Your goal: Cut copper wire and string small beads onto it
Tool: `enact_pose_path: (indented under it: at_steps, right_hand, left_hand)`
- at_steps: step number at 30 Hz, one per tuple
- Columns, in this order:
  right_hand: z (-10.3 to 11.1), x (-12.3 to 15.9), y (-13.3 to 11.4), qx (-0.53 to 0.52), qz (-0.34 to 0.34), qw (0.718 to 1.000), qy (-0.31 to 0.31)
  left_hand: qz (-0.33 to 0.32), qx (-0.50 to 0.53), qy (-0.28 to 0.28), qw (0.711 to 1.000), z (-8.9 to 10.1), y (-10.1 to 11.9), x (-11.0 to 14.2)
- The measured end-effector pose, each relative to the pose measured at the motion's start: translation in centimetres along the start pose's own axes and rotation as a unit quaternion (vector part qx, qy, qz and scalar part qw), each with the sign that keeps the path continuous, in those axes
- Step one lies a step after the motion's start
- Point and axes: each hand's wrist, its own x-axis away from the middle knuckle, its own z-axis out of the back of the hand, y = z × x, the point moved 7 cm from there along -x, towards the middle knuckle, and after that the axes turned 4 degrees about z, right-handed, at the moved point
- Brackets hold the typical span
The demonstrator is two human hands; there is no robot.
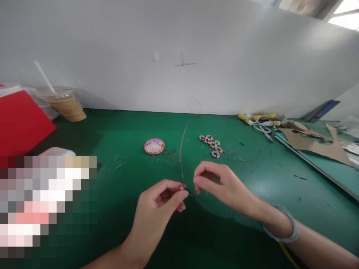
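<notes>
My left hand (pixel 159 205) is closed in a pinch around a thin copper-coloured wire (pixel 181 157) and a small pale bead-like piece (pixel 181 188) at the fingertips. One end of the wire rises in a slight curve. A finer dark strand trails down to the right of the fingertips. Just to the right hovers my right hand (pixel 215 179), its fingers curled and thumb against them; anything between them is too small to make out. Beyond the hands lie several bead flowers (pixel 215 154) and a round disc with a mottled pastel face (pixel 154 146).
A drink cup with a straw (pixel 66 104) and a red sheet (pixel 25 123) are at the left. At the right are yellow markers (pixel 263 117), scissors (pixel 263 129), cut cardboard (pixel 311 144) and a long strip (pixel 314 166). A pale wall (pixel 117 56) closes off the green table's (pixel 117 127) back.
</notes>
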Motion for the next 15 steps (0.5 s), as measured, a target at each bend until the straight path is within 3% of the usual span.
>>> enact_pose_path:
  at_steps: [5,15]
  right_hand:
    - [-1.4,0.7,-0.8,0.011,0.042,0.999,-0.01]
    - [-1.3,1.0,-1.7,0.1,0.116,0.988,0.02]
  left_hand:
    - [0.014,0.06,-0.014,0.998,-0.1,-0.4,-0.3]
    - [0.024,0.109,-0.053,0.992,-0.7,-0.9,-0.2]
